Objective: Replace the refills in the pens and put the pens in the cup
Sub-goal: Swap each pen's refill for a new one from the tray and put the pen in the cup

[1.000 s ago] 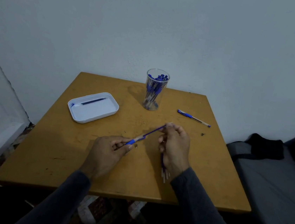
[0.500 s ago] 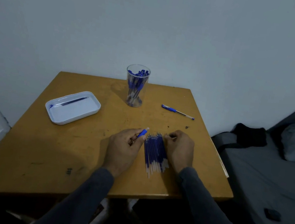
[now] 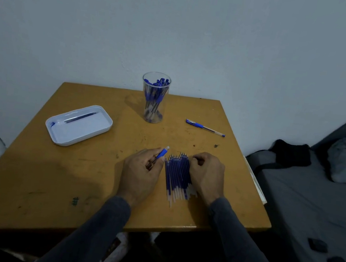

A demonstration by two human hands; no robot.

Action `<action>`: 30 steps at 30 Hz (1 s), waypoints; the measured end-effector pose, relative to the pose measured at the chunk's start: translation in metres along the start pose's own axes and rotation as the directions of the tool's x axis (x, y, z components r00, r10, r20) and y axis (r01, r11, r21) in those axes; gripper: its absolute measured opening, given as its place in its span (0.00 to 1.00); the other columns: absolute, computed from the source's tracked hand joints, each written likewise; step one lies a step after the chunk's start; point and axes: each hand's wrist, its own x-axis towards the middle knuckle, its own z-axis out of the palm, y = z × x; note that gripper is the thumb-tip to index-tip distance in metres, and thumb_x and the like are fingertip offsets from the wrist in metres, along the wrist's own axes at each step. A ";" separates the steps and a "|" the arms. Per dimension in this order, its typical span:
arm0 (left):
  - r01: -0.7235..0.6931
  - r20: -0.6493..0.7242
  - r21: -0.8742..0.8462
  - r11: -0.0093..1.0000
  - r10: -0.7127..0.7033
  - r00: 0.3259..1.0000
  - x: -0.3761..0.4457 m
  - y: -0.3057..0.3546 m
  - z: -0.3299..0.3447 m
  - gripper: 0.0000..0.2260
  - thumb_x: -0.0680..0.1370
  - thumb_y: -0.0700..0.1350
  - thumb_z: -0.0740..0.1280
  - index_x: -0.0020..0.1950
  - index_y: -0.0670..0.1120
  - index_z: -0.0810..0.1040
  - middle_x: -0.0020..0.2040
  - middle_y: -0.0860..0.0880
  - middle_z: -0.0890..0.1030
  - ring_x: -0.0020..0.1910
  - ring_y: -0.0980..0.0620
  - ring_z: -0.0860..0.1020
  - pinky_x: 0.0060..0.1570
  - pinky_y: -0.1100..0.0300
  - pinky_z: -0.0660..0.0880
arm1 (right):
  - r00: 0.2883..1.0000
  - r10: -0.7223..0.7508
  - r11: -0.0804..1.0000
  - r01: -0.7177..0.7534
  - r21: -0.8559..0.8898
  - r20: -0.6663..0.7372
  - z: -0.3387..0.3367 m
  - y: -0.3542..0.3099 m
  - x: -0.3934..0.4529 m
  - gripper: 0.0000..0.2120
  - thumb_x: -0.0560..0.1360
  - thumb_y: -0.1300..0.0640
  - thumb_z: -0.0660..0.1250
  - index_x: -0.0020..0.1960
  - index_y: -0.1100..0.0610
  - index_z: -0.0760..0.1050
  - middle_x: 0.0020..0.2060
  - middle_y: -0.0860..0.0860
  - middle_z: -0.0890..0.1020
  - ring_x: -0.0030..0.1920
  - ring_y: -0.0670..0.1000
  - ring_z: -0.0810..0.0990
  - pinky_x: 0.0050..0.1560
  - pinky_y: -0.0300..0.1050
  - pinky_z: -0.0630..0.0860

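Wooden table point(image 3: 59, 171), worn and scuffed, back edge flush against the wall; right edge close beside a grey bed point(image 3: 309, 211). Left hand point(image 3: 141, 170) curled around a pen barrel point(image 3: 162, 153), blue grip and pale tip poking out toward the cup; rest of the barrel buried in the palm. Right hand point(image 3: 207, 174) with fingers curled, resting on the right side of the refill pile point(image 3: 177, 176); cannot tell whether a refill is pinched, fingertips tucked under. Refills lying side by side between both hands, tips toward the wall, near ends pale; right part of the pile covered by the hand. Clear cup point(image 3: 154, 98) upright near the back edge, packed with blue-capped pens, count unreadable. One capped pen point(image 3: 204, 127) lying flat right of the cup, well apart from both hands. White tray point(image 3: 106, 121) on the left half, one dark refill point(image 3: 81, 117) inside plus a small blue piece at its near corner, too small to identify. Bare tabletop between tray and left hand, also along the near-left edge. Near table edge overlapped by both dark sleeves. Dark bag on the bed, small dark items bottom right, hard to make out in low light.
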 end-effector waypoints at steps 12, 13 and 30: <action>0.006 -0.071 0.005 1.000 -0.006 0.997 0.011 0.001 -0.025 0.14 0.80 0.46 0.69 0.66 0.48 0.80 0.44 0.58 0.81 0.42 0.64 0.78 0.41 0.71 0.76 | 0.994 -0.112 0.984 0.111 -0.142 -0.002 0.004 -0.025 -0.005 0.12 0.80 0.47 0.65 0.57 0.53 0.81 0.50 0.48 0.83 0.48 0.47 0.80 0.50 0.48 0.83; 0.019 -0.089 0.013 1.000 -0.018 0.996 0.014 -0.002 -0.033 0.13 0.81 0.46 0.69 0.65 0.48 0.81 0.44 0.57 0.81 0.41 0.63 0.78 0.41 0.70 0.77 | 0.990 -0.141 0.978 0.140 -0.153 0.004 0.006 -0.032 -0.005 0.14 0.80 0.46 0.65 0.58 0.53 0.81 0.51 0.49 0.83 0.48 0.48 0.80 0.50 0.49 0.82; 0.322 -0.424 0.235 0.917 -0.201 0.883 0.028 -0.112 -0.210 0.12 0.82 0.43 0.66 0.64 0.41 0.80 0.48 0.44 0.84 0.45 0.50 0.78 0.52 0.52 0.79 | 0.716 -0.585 0.727 0.671 -0.144 0.381 0.158 -0.239 0.014 0.15 0.81 0.61 0.64 0.65 0.52 0.80 0.61 0.53 0.79 0.60 0.56 0.78 0.55 0.48 0.77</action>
